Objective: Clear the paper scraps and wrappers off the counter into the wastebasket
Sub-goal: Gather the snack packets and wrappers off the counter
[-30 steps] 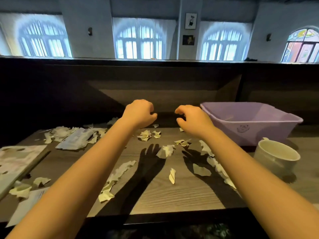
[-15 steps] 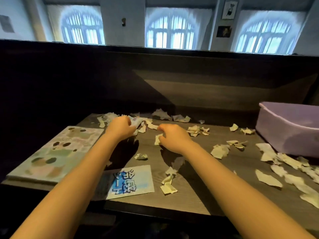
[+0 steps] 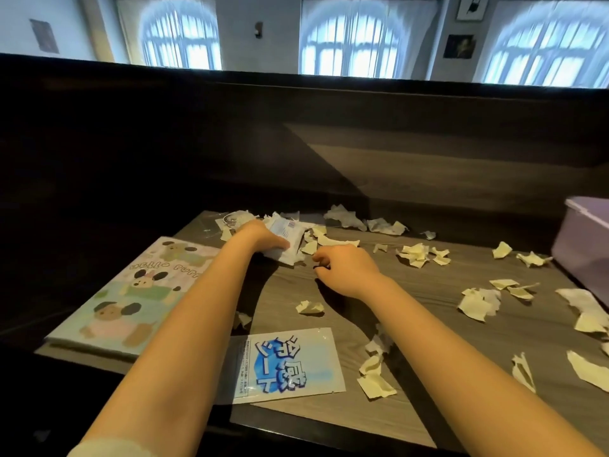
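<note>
1. Here, the crinkled white-and-blue plastic wrapper (image 3: pixel 286 239) sat at the far left of the dark wood-grain counter (image 3: pixel 454 275), among scraps. The left hand (image 3: pixel 260 237) gripped it, with the thumb across its upper face and the other fingers hidden from view.
2. The right hand (image 3: pixel 346 268) was just to the right of that wrapper, low over the counter. Its fingers (image 3: pixel 321 258) were curled inward, and it could not be told whether they pinched anything.
3. Torn cream paper scraps (image 3: pixel 413 253) were scattered over the counter. One cluster lay along the far edge beside the left hand, more lay across the middle and right, and several lay near the front edge by the right forearm.
4. A flat blue-and-white printed sachet (image 3: pixel 286 364) lay face up near the front edge, between the two forearms. Its left edge was hidden by the left forearm.
5. The lilac plastic wastebasket (image 3: pixel 580 249) stood at the right end of the counter, only partly in view, with scraps close to its wall.
6. A pastel picture book printed with cartoon puppies (image 3: pixel 131 291) lay on the left end of the counter, left of the left forearm.
7. A dark raised ledge (image 3: pixel 296 103) ran behind the counter, and arched curtained windows (image 3: pixel 352 37) showed above it.
</note>
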### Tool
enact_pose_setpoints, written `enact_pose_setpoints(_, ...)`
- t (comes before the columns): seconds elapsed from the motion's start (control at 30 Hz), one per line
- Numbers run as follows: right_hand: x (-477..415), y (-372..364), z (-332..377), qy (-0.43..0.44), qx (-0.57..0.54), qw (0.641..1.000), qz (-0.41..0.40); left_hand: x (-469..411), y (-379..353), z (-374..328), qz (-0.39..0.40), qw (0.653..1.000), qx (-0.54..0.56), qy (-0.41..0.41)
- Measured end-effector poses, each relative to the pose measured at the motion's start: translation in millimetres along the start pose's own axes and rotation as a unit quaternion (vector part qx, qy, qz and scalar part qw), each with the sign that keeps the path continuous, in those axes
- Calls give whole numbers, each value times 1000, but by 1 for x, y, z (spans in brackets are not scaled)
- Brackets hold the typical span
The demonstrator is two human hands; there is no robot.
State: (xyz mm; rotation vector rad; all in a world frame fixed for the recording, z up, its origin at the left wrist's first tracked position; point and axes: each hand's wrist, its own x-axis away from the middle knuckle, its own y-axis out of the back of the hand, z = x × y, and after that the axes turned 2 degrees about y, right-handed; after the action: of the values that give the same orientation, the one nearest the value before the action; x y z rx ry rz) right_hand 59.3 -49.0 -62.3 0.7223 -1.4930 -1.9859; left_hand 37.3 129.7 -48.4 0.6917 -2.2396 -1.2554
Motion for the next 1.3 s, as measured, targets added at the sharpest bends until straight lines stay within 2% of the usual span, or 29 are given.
enact_pose_setpoints(0.1, -1, 3, -3, -14, -31, 999, -22, 4, -1, -10, -51, 997, 7, -62)
enact_pose_setpoints(0.2, -3, 11, -6, -26, -66, 991, -117, 17, 2, -17, -109, 983, -15, -147)
enact_pose_setpoints(0.3, -7, 24, -7, -17, -9, 983, -183, 32, 8, -17, -132, 960, -44, -244)
enact_pose_setpoints(0.43, -12, 41, -6, 20, 106, 984, -144, 51, 21, -15, -134, 920, -26, -368)
enact_pose_setpoints(0.57, -11, 43, 5, 38, 126, 985, -112, 53, 34, -7, -159, 903, -38, -396)
enact_pose_setpoints(0.7, -15, 40, 9, 27, 161, 970, -178, 38, 47, 16, -156, 929, 39, -335)
enact_pose_setpoints(0.83, -26, 36, 8, 8, 163, 962, -221, -6, 56, 53, -193, 963, 78, -173)
enact_pose_setpoints(0.97, -45, 33, 13, 3, 132, 959, -249, -51, 53, 82, -184, 981, 36, -40)
enact_pose_setpoints(1.17, -71, 27, 16, 27, 127, 964, -232, -112, 37, 89, -135, 991, -5, 13)
enact_pose_setpoints(1.3, -81, 22, 13, 46, 107, 960, -253, -135, 33, 86, -107, 993, -50, 31)
